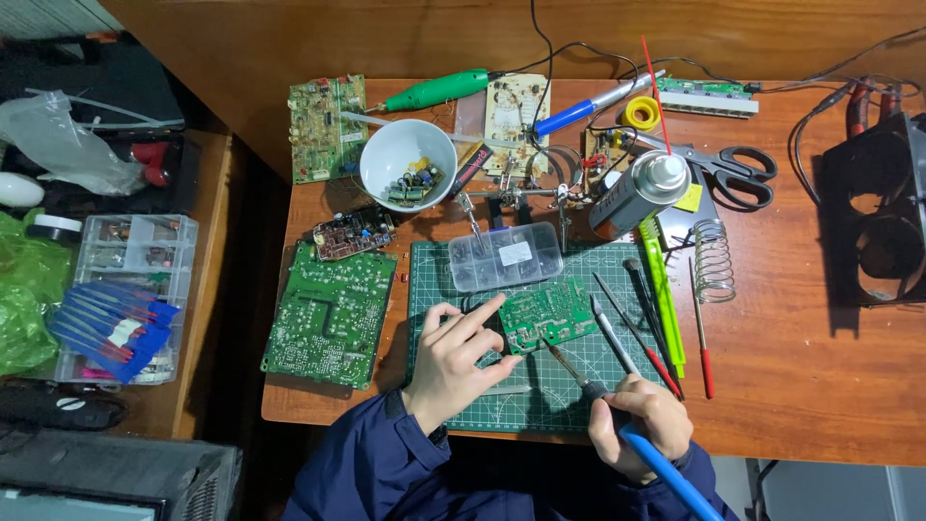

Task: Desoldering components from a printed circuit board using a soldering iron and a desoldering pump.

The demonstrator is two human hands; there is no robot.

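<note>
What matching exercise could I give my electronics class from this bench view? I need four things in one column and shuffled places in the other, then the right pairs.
Things:
1. soldering iron
2. small circuit board
3. white bowl
4. scissors

Places:
A. at the far side of the desk, right of the spray can
B. on the green cutting mat, steadied by the left hand
C. gripped in the right hand, tip toward the small circuit board
D. left of the spray can, with small components inside

Pairs: 1-C, 2-B, 3-D, 4-A
</note>
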